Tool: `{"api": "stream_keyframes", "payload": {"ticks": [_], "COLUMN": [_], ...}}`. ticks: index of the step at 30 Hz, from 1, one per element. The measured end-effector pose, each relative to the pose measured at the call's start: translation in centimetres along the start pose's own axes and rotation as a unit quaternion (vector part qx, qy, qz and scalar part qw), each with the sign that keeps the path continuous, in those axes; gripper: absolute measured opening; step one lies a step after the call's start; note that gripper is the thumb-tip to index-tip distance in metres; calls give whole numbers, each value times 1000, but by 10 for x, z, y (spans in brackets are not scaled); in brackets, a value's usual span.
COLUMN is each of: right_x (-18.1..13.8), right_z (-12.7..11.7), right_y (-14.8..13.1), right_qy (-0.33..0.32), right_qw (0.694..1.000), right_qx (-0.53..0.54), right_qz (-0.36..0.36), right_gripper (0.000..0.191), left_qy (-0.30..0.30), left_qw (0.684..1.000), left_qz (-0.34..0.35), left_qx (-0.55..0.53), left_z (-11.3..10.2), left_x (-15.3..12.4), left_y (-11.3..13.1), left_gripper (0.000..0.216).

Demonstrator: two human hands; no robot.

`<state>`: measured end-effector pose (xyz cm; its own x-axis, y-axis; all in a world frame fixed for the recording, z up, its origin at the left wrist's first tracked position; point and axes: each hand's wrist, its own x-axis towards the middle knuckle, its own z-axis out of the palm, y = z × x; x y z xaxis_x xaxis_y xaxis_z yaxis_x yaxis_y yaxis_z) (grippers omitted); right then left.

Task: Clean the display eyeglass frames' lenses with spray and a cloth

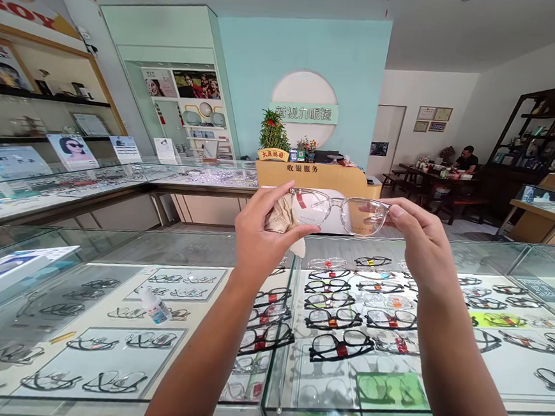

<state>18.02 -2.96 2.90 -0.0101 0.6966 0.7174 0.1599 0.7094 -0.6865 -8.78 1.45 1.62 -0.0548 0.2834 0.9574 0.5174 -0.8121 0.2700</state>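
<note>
A pair of clear-framed eyeglasses (336,202) is held up above the glass display case, lenses facing me. My left hand (261,226) grips the left end of the frame and also has a crumpled beige cloth (281,216) in its fingers. Part of the cloth hangs below the palm. A red mark and small print show on the left lens, gold lettering on the right one. My right hand (421,242) pinches the right end of the glasses at the hinge between thumb and fingers. The temples are mostly hidden behind the frame and hands.
Below my arms stands a glass display case (159,250) with several rows of eyeglasses (341,347). A small white bottle (157,306) stands at left, near a white box (13,270). Farther back are a wooden cashier counter (318,178) and a person (467,160) seated at a table.
</note>
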Motion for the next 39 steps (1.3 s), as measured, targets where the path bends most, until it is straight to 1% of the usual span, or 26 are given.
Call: {"api": "stream_keyframes", "payload": {"ticks": [7, 13, 16, 18, 21, 24, 26, 29, 31, 33, 36, 39], "right_x": [-4, -5, -4, -4, -3, -2, -3, -5, -6, -6, -6, -6], "right_z": [4, 7, 10, 9, 4, -2, -3, 1, 5, 7, 8, 6], "right_y": [-7, -5, -5, -6, -9, -12, -13, -14, -14, -13, -14, -16], "right_qy": [12, 18, 26, 29, 30, 30, 13, -52, -92, -117, -135, -139], "right_qw": [999, 999, 998, 998, 999, 997, 994, 986, 980, 975, 977, 982], "right_qx": [-12, 21, 48, 50, -3, -74, -111, -154, -172, -182, -165, -130], "right_qz": [-29, -34, -26, -7, 16, 1, -20, -39, -42, -40, -24, -1], "right_gripper": [28, 28, 27, 28, 30, 25, 22, 17, 11, 14, 20, 21], "left_qy": [-33, -51, -57, -54, -52, -73, -102, -149, -161, -160, -149, -136], "left_qw": [999, 996, 994, 994, 996, 997, 994, 984, 980, 979, 984, 990], "left_qz": [-35, -53, -66, -63, -40, 0, 40, 85, 99, 106, 92, 42], "left_qx": [-24, -50, -71, -76, -57, -13, 21, 52, 63, 64, 37, -19], "left_z": [2, 4, 5, 5, 2, -4, -7, -9, -9, -8, -7, -5], "left_x": [-2, -3, -5, -6, -4, 0, 3, 3, 1, 0, -1, -1], "left_y": [0, -1, -2, -2, -1, 3, 7, 13, 17, 20, 21, 17], "left_gripper": [76, 76, 76, 77, 79, 76, 73, 72, 71, 70, 69, 63]}}
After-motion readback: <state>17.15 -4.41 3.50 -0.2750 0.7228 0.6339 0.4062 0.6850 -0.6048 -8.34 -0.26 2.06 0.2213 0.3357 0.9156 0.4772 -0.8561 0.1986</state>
